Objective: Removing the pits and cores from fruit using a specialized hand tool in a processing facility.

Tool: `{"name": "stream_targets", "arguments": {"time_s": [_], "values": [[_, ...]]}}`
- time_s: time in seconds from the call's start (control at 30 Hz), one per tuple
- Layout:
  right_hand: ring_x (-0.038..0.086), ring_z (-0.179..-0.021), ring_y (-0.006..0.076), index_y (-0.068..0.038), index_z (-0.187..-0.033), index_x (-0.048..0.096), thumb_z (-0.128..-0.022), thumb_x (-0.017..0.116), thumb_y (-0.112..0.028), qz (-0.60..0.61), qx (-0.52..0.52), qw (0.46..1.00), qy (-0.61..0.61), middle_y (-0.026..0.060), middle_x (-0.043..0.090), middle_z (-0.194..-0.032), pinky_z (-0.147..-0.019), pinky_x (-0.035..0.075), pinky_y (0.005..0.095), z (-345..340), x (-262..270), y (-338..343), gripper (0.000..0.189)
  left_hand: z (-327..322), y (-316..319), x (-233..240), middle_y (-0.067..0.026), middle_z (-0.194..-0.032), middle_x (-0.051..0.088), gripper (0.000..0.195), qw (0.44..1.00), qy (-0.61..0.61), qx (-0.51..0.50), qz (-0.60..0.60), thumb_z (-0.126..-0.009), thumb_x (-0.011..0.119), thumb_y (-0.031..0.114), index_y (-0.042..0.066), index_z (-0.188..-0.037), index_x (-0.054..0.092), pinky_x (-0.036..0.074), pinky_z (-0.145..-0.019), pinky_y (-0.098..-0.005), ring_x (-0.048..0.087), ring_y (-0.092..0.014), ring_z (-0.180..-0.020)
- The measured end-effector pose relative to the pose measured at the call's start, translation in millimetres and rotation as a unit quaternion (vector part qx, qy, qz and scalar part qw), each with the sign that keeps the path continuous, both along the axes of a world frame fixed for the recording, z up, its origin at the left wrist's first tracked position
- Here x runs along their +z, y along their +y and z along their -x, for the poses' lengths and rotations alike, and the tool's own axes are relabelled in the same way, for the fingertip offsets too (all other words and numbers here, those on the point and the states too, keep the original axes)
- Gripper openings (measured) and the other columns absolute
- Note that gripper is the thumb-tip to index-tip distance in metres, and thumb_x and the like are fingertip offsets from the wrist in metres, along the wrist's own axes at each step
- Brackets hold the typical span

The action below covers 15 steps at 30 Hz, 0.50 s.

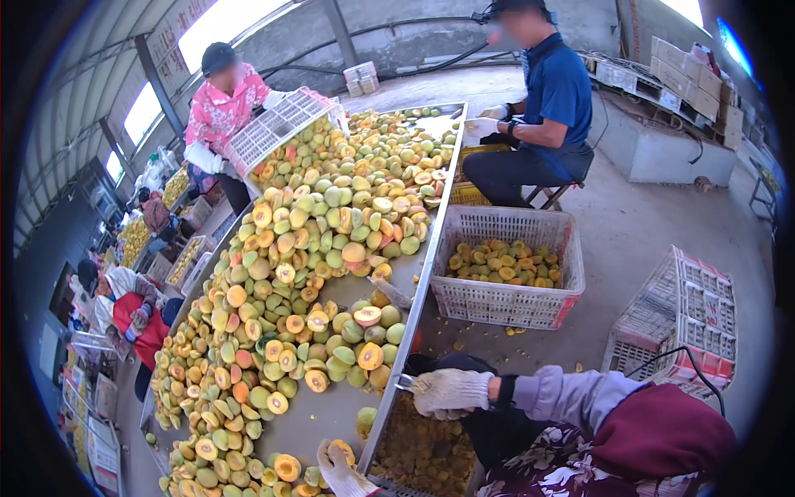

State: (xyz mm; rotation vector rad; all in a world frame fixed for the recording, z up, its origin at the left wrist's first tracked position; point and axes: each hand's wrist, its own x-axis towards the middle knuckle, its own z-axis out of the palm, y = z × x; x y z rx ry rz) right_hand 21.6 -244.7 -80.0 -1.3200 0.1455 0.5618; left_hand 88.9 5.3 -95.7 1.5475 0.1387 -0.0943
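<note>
Neither of my hands can be made out as my own; both appear to be out of view. Before me a long metal-topped table (298, 428) carries a heap of halved and whole apricot-like fruit (310, 211). At the lower right, a seated co-worker in a maroon head covering holds a metal hand tool (402, 382) in a gloved hand (450, 391). Another gloved hand (338, 466) is beside a fruit half at the bottom edge; its arm is cut off, and it seems to be the same co-worker's. Fruit pieces (428, 444) lie in a container below the table edge.
Across the table, a person in pink tips a white plastic crate (282, 130) of fruit. A person in blue sits at the far right side. A crate (506, 304) holds pitted halves; more crates (702, 317) stand on the floor. A grey object (391, 292) lies among the fruit.
</note>
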Motion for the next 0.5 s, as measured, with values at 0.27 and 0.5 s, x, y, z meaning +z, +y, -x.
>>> {"name": "stream_targets", "arguments": {"time_s": [0.27, 0.5], "values": [[0.051, -0.053, 0.0128, -0.006, -0.091, 0.049, -0.083, 0.051, -0.025, 0.183, -0.105, 0.951, -0.228, 0.0043, 0.056, -0.071, -0.041, 0.041, 0.0265, -70, 74, -21, 0.021, -2, 2, 1, -0.0065, -0.092, 0.051, 0.036, 0.999, -0.021, -0.028, -0.031, -0.084, 0.054, 0.024, 0.0, -0.11, 0.047, 0.043, -0.067, -0.0243, 0.049, -0.012, -0.075], [0.049, -0.042, 0.0112, -0.01, -0.081, 0.053, -0.078, 0.055, -0.025, 0.282, -0.011, 0.958, -0.041, -0.0001, 0.053, -0.057, -0.036, 0.037, 0.0237, -29, 4, -7, 0.015, -1, 5, -6, -0.0066, -0.092, 0.052, 0.036, 0.999, -0.023, -0.036, -0.033, -0.083, 0.054, 0.024, 0.0, -0.11, 0.047, 0.043, -0.067, -0.0241, 0.049, -0.012, -0.075]]}}
